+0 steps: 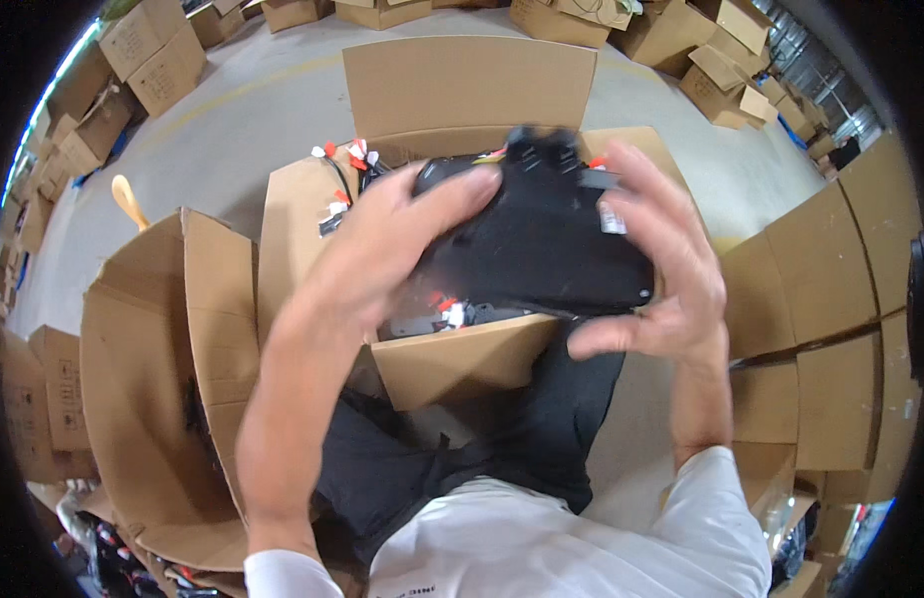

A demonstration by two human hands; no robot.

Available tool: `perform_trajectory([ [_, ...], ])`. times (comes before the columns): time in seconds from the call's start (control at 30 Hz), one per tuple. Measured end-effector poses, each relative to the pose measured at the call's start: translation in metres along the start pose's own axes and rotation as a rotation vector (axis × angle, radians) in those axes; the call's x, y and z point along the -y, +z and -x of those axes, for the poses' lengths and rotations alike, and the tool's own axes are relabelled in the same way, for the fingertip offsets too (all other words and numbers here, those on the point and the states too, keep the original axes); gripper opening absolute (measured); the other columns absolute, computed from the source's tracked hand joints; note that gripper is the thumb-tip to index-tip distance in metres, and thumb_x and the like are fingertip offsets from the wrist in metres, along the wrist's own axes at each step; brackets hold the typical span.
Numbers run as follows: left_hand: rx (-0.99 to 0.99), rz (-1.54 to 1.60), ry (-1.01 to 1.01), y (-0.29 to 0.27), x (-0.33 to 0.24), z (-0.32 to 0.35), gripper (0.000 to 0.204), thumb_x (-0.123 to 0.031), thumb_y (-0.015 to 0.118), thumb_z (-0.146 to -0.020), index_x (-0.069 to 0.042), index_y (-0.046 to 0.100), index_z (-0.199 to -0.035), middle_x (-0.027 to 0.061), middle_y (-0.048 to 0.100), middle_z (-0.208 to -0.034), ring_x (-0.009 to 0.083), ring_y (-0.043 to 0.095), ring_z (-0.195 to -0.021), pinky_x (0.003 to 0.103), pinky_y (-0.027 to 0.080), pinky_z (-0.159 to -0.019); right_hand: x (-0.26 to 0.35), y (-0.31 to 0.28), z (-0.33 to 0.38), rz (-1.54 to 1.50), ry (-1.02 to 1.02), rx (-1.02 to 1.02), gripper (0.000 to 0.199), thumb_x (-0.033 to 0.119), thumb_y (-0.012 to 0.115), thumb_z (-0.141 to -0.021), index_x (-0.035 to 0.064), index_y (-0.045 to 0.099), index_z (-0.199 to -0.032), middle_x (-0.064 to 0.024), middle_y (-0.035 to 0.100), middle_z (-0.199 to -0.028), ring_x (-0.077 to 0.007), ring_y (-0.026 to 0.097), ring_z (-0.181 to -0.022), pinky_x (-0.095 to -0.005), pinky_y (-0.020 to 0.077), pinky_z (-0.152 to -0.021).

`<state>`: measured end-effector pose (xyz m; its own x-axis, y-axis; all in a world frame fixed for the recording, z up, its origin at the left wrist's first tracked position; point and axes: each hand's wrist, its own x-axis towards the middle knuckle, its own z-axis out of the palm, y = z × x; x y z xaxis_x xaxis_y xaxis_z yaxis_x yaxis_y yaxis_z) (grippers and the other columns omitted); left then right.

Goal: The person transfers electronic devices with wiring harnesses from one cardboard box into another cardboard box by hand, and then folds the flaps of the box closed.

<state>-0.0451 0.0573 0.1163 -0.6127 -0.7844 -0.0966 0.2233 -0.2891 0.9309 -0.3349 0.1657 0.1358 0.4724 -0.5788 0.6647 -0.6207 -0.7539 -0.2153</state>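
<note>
A flat black plastic part (pixel 542 244), slightly blurred, is held up over an open cardboard box (pixel 462 364). On its far edge sits a black block with clips, and a small white label (pixel 612 218) shows near its right side. My left hand (pixel 402 224) grips the part's left side, thumb laid across the top. Curved around the right end, my right hand (pixel 676 264) has its fingers and thumb spread apart; whether its fingertips touch the part is unclear. Black leads with red and white connectors (pixel 357 154) stick out at the box's far left, and more connectors (pixel 452 311) lie inside it.
A tall open carton (pixel 148 399) stands close on my left. Stacked cardboard boxes (pixel 831 299) form a wall on my right. More cartons (pixel 163 65) line the far floor. Wire bundles (pixel 113 563) lie at the lower left. My legs (pixel 462 439) straddle the near side of the box.
</note>
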Motion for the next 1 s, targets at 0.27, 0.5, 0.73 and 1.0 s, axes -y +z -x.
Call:
perform_trajectory([
  [0.27,0.207,-0.153,-0.204,-0.019,0.0,-0.068,0.08,-0.069,0.07,-0.116,0.002,0.07,-0.154,0.0125,0.081,-0.127,0.014,0.078,-0.108,0.036,0.068,-0.089,-0.031,-0.034,-0.022,0.384,-0.139,0.205,0.052,0.005,0.086,-0.095,-0.0031,0.069,-0.143,-0.0235,0.075,-0.151,-0.0456,0.071,-0.145,-0.0613,0.0548,-0.123],
  [0.5,-0.799,-0.757,-0.082,-0.326,0.143,-0.113,0.087,-0.071,0.072,-0.111,0.013,0.083,-0.129,0.029,0.084,-0.122,0.0339,0.08,-0.116,0.047,0.06,-0.103,-0.136,0.112,0.074,-0.427,0.794,0.397,0.074,0.034,0.1,-0.099,-0.0031,0.063,-0.152,-0.0151,0.078,-0.129,-0.0236,0.076,-0.121,-0.0418,0.0609,-0.11],
  [0.73,-0.907,-0.959,-0.239,-0.287,0.178,-0.183,0.108,-0.08,0.072,-0.104,0.023,0.074,-0.135,0.0454,0.077,-0.133,0.0551,0.077,-0.131,0.059,0.057,-0.115,-0.199,0.188,0.168,-1.037,1.473,-0.161,0.074,0.046,0.085,-0.114,-0.0034,0.057,-0.161,-0.014,0.076,-0.139,-0.021,0.074,-0.127,-0.0427,0.0648,-0.109],
  [1.0,-0.89,-1.296,0.083,-0.263,0.2,-0.257,0.115,-0.059,0.094,-0.093,0.011,0.044,-0.169,0.0335,0.063,-0.161,0.0513,0.056,-0.156,0.059,0.045,-0.131,-0.182,0.207,0.185,-0.396,1.127,0.728,0.053,0.042,0.08,-0.114,-0.005,0.071,-0.136,-0.0203,0.077,-0.117,-0.0251,0.076,-0.11,-0.044,0.0619,-0.1],
])
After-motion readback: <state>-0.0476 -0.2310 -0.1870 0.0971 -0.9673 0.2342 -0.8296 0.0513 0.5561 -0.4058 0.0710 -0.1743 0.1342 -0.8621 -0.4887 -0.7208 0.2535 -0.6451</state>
